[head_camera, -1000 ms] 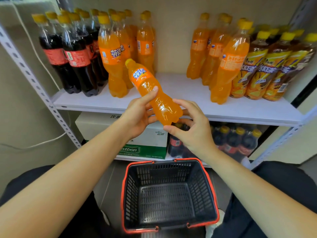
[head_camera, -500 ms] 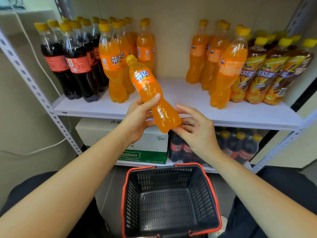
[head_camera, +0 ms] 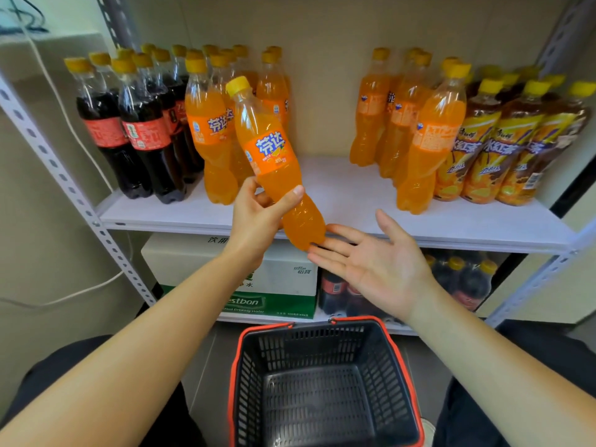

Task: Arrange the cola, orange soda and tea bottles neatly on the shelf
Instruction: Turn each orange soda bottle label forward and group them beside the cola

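Observation:
My left hand (head_camera: 258, 214) grips an orange soda bottle (head_camera: 267, 150) around its lower half, tilted with the yellow cap up and to the left, in front of the white shelf (head_camera: 338, 195). My right hand (head_camera: 377, 262) is open, palm up, its fingertips touching the bottle's base. On the shelf stand cola bottles (head_camera: 138, 137) at the left, orange soda bottles (head_camera: 209, 137) beside them, a second orange soda group (head_camera: 403, 124) right of a gap, and tea bottles (head_camera: 503, 146) at the far right.
A black shopping basket (head_camera: 322, 382) with a red rim sits empty on the floor below my arms. The lower shelf holds a water carton (head_camera: 274, 285) and more cola bottles (head_camera: 461, 282). Grey perforated uprights (head_camera: 64, 188) frame the rack.
My left hand has lifted the orange soda bottle up and toward the shelf, more upright. My right hand has let go of its base and opened flat beneath it.

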